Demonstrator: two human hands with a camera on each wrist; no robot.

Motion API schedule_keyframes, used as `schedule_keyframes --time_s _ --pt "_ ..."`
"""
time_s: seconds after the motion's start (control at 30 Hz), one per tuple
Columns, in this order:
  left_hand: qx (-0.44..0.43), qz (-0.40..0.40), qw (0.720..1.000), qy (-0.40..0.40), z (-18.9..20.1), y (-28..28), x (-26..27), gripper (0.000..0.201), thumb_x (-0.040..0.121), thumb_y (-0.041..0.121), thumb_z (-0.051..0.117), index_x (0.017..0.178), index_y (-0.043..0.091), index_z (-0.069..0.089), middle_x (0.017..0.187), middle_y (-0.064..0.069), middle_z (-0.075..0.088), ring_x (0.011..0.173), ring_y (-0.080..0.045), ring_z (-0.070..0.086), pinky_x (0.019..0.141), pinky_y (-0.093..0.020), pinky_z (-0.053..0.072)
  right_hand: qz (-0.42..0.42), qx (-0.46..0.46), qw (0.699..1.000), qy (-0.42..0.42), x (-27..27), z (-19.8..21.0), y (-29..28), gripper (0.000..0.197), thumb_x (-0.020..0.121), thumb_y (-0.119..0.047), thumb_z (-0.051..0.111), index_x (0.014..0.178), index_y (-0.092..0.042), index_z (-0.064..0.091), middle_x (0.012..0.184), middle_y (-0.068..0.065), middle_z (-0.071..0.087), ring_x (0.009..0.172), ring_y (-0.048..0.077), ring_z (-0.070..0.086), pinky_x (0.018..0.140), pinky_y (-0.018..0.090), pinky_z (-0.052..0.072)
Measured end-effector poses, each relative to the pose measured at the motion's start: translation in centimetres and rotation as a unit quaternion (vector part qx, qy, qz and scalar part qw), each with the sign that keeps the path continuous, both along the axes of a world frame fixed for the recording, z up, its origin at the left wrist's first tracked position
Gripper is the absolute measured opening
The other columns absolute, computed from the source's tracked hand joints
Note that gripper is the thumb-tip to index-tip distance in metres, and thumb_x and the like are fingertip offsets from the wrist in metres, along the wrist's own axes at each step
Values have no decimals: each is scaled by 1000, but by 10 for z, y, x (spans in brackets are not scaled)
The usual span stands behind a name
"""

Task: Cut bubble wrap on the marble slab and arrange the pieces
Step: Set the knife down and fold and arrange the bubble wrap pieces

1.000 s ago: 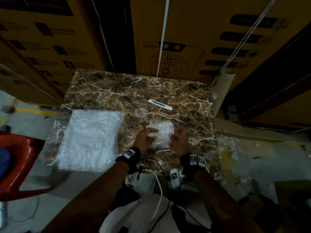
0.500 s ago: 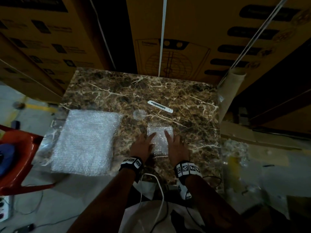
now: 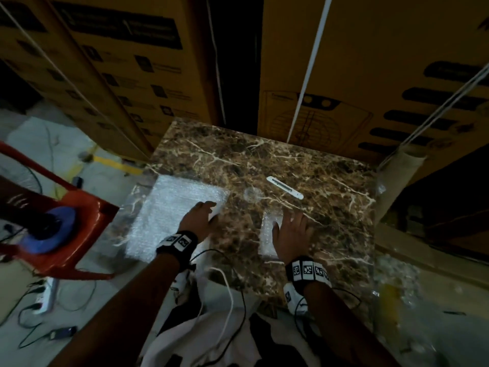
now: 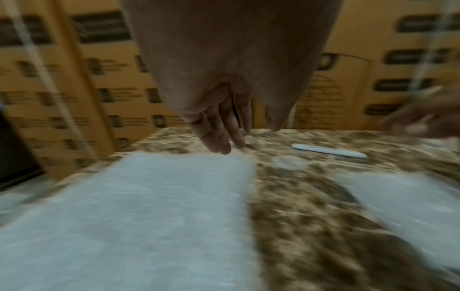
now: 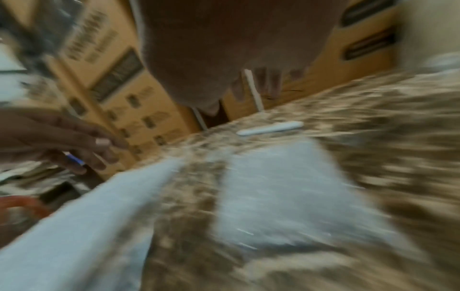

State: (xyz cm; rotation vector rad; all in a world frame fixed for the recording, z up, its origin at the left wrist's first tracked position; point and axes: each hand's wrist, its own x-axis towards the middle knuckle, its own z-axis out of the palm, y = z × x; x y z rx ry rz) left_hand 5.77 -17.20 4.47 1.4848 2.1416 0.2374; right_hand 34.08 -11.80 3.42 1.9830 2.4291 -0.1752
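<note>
Two bubble-wrap pieces lie on the marble slab (image 3: 312, 168): large sheet (image 3: 169, 218) at 9 o'clock, small piece (image 3: 268, 234) near centre. My left hand (image 3: 199, 219), fingers straight and close together, sits over the sheet's right edge. My right hand (image 3: 291, 234), fingers spread, lies over the small piece. White cutter (image 3: 285, 187) lies at 12 o'clock

Bare surface (image 3: 238, 229) lay between the large bubble wrap sheet (image 3: 169, 215) and small piece (image 3: 268, 234); cartons (image 3: 370, 75) walled the far edge.
</note>
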Motion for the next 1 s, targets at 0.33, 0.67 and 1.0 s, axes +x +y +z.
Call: schedule_keyframes --time_s 0.33,0.67,1.0 --pt "-101 117 988 8 -37 -40 -173 71 98 39 63 157 13 32 149 -21 41 126 -39 54 104 -47 46 6 -392 872 295 -175 -37 -12 69 101 -28 61 160 -15 26 160 11 36 145 35 40 116 43 38" --pt "-54 94 994 -5 -67 -21 -221 58 93 28 71 143 7 50 137 -22 55 124 -40 54 101 -46 47 -205 -88 950 220 -261 -42 -49 55 93 -19 72 141 -14 47 143 17 48 121 37 57 98 46 49" --pt "-50 38 997 -52 -56 17 -202 26 98 41 63 102 15 64 98 -10 71 92 -31 68 72 -35 51 -181 -144 970 71 -237 -37 -44 84 94 -41 69 160 -27 20 168 14 6 153 41 14 120 60 22"
